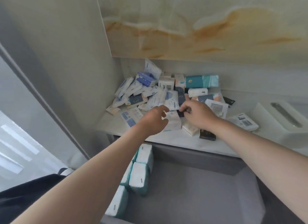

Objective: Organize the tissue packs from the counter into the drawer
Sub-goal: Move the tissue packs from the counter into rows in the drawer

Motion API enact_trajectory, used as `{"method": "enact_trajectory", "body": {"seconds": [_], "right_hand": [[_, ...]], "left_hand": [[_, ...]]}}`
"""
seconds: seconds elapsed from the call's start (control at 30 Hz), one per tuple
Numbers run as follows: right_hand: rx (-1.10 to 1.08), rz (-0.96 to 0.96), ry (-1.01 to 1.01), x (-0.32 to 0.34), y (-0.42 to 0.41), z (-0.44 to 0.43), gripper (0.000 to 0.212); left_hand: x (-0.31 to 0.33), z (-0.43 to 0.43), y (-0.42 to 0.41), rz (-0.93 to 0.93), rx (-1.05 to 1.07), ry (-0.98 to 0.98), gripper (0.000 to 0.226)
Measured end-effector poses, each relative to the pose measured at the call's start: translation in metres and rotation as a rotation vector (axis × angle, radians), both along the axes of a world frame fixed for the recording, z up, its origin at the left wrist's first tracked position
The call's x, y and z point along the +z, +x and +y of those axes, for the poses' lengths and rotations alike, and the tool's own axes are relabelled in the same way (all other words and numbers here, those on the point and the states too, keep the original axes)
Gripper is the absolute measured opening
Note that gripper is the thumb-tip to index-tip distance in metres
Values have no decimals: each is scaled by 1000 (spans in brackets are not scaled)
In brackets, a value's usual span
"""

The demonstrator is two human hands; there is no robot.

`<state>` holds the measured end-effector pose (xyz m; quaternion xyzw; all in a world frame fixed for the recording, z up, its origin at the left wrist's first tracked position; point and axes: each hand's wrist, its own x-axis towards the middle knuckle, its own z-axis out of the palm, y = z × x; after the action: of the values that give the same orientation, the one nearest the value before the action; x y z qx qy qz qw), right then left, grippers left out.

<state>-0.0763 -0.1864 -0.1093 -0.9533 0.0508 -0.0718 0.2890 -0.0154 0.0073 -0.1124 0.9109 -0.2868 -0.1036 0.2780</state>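
Both hands, the left hand (pixel 154 119) open and the right hand (pixel 196 114) pinching a small dark pack (pixel 180 113), reach into the pile of tissue packs (pixel 166 93) on the table (pixel 175 138), so next comes lifting one into the drawer (pixel 200 190).

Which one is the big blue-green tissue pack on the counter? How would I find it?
Start at the marble counter above the open grey drawer. Look to the back of the tissue pile, against the wall. The teal tissue pack lies there on its side above a white pack, the widest one, with a round gold mark on its darker left end.
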Motion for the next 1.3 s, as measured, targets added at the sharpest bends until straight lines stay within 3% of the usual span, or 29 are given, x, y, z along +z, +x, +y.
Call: {"method": "enact_trajectory", "body": {"seconds": [0.13, 0.33, 0.5, 0.6, 0.67, 0.77, 1.0, 1.13, 1.3], "right_hand": [[-163, -122, -46, 6, 21, -69, 24], [-412, -86, -57, -12, 57, -138, 51], [-476, 27, 180, -22, 87, -161, 85], [-430, 79, 389, -28, 97, -161, 96], [-431, 3, 481, -27, 104, -160, 95], [-471, -144, 591, -22, 107, -159, 82], [-389, -295, 549, 0, 86, -150, 74], [-314, -337, 520, 17, 73, -137, 72], [-170, -332, 380, 38, 45, -105, 71]], "left_hand": [[13, -76, 24, -38, -28, -31, 38], [3, -160, 74, -133, 10, 37, 57], [-2, -191, 115, -253, 33, 173, 78], [-2, -205, 133, -142, 57, 215, 86], [-3, -212, 142, -101, 62, 271, 88], [-5, -218, 147, -86, 118, 160, 93], [-1, -206, 126, -24, 131, -216, 95], [14, -181, 105, -217, 128, -293, 79], [30, -120, 83, -199, 178, -381, 65]]}}
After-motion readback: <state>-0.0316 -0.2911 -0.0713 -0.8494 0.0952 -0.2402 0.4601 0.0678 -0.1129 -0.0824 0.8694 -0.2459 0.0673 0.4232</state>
